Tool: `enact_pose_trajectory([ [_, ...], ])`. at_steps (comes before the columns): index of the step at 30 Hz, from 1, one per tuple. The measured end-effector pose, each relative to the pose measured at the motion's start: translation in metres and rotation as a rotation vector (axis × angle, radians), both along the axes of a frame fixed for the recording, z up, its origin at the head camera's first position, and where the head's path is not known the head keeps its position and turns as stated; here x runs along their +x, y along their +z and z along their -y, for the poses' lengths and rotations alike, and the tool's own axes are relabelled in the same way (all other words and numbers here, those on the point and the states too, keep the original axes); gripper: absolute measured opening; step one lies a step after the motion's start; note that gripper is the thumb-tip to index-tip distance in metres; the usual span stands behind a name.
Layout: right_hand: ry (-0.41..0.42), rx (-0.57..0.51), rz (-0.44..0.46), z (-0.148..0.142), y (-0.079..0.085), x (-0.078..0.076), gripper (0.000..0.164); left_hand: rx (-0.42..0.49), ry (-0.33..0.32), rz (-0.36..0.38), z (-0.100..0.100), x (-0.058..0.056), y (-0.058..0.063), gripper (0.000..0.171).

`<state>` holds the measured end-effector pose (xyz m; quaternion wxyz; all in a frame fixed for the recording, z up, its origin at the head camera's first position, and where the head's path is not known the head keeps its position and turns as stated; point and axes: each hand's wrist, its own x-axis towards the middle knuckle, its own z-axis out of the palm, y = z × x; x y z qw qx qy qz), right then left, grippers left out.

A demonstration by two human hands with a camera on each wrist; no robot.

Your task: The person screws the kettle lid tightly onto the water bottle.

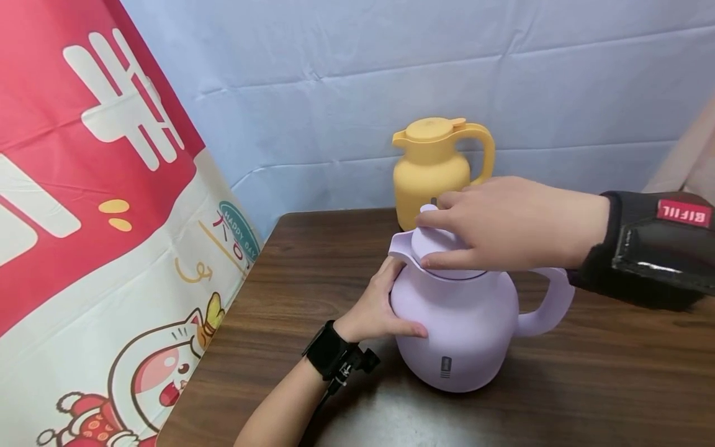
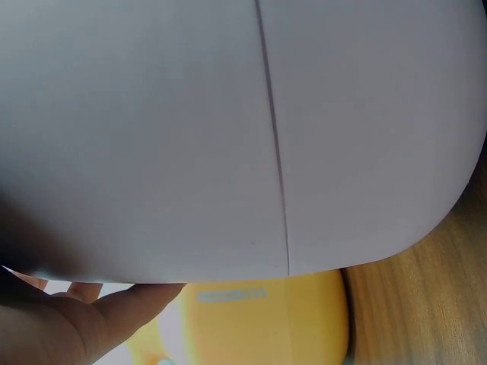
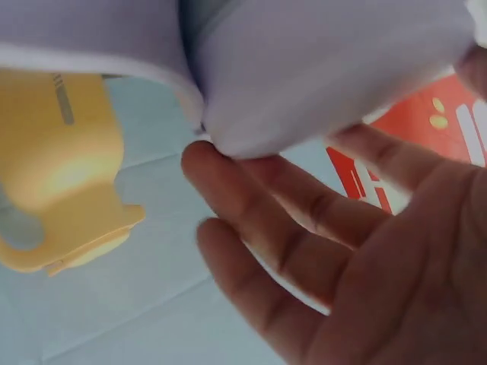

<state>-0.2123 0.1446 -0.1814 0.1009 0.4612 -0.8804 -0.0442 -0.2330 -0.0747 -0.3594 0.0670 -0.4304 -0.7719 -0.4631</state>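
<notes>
A lilac thermos jug [image 1: 463, 335] stands on the table in the head view, spout to the left and handle to the right. My left hand [image 1: 380, 313] holds its left side, thumb on the front and fingers around toward the back. From above, my right hand [image 1: 503, 223] grips the lilac lid [image 1: 438, 245] at the jug's mouth, with fingers and thumb at its edges. In the right wrist view a dark gap shows beside the lid [image 3: 327, 68]; whether it is fully free of the neck I cannot tell. The jug's body [image 2: 190, 137] fills most of the left wrist view.
Behind the lilac jug, a yellow thermos jug [image 1: 427, 180] stands near the back edge of the brown wooden table [image 1: 318, 261]. Pale blue cloth [image 1: 335, 105] hangs behind the table. A printed red and white cloth [image 1: 112, 248] hangs along the left side.
</notes>
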Motion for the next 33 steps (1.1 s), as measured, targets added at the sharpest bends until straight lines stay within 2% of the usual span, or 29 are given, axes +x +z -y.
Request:
enact_pose_trajectory([
  [2,-0.012,0.002,-0.026,0.000,-0.001,0.000,0.047,0.003,-0.004,0.003,0.000,0.000,0.000,0.111],
  [4,-0.032,0.027,0.005,0.000,0.002,-0.001,0.061,0.005,-0.006,0.003,0.001,0.000,0.000,0.111],
  [6,-0.043,0.061,0.077,0.001,0.007,-0.002,0.072,0.013,-0.012,0.006,0.001,0.000,0.000,0.111],
  [8,-0.044,0.096,0.185,0.002,0.013,-0.004,0.079,0.018,-0.017,0.011,0.001,-0.001,-0.001,0.111],
  [13,-0.022,0.162,0.448,0.002,0.025,-0.011,0.081,0.017,-0.009,0.013,0.000,-0.001,-0.002,0.111],
  [18,0.000,0.149,0.534,-0.003,0.026,-0.017,0.078,0.015,0.001,-0.005,0.000,-0.001,-0.002,0.112],
  [22,0.013,0.119,0.470,-0.002,0.025,-0.019,0.076,0.018,-0.001,-0.016,0.000,-0.001,-0.001,0.112],
  [29,-0.064,0.052,0.198,0.003,0.017,-0.011,0.063,0.013,-0.001,-0.012,0.000,-0.001,-0.001,0.112],
  [33,-0.092,0.030,0.059,0.004,0.010,-0.008,0.066,0.010,-0.003,-0.007,0.000,-0.002,-0.002,0.112],
])
